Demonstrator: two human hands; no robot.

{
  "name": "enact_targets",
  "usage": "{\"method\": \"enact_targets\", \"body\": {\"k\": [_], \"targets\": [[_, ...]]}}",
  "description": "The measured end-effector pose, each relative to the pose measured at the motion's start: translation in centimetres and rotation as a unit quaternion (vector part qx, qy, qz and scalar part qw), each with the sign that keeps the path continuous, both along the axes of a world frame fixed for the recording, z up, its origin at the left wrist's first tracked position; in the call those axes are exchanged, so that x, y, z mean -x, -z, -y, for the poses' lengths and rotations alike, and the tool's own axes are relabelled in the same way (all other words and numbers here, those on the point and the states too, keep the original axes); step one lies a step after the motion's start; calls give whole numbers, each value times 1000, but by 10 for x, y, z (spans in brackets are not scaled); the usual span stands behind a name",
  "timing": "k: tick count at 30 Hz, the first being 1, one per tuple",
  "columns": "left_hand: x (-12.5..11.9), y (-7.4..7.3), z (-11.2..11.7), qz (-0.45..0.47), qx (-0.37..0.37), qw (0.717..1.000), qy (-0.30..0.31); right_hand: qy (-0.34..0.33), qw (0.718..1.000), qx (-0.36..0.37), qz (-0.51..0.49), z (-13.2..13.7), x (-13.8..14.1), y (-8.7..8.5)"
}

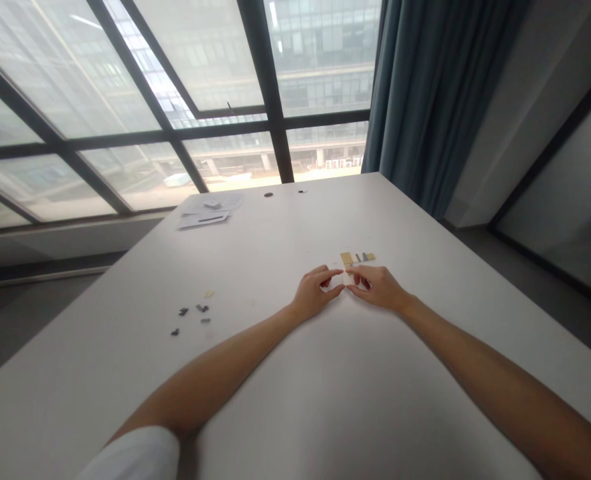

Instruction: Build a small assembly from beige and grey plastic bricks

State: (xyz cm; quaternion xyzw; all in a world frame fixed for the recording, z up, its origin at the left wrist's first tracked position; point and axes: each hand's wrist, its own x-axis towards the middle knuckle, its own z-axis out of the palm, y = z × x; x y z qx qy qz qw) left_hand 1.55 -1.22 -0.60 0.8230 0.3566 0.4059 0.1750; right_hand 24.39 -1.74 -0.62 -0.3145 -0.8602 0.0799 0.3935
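Meeting fingertip to fingertip, two bare hands appear to pinch a small pale piece (348,279) just above or on the white table (405,407), near the person's side of a short row of parts. The left hand (316,292) closes thumb and forefinger on the piece's left edge, while the right hand (376,286) does the same from the right; whether its lower side touches the tabletop cannot be told. So small a part calls for light, even pressure from both sides, edges squared by fingertip and the nearby row left undisturbed.

Both wrists bend inward, forefingers above and thumbs below in the view, with open hollows between them. The forearms reach in from the lower corners, the left one bare below a white sleeve (138,455).

Just beyond the fingers lie a yellow block (346,257) and grey pieces (362,257). Well to the left, dark pieces (202,308) lie scattered near a pale yellow piece (209,294). Papers (200,220) rest at the far left, before the window (325,60) and blue curtain (415,100).
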Motion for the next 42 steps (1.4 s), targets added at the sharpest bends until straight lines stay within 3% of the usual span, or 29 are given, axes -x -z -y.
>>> {"method": "enact_targets", "body": {"k": [42], "targets": [[0,-2,1,-3,0,1000,-1,12,1000,-1,7,0,0,-1]]}}
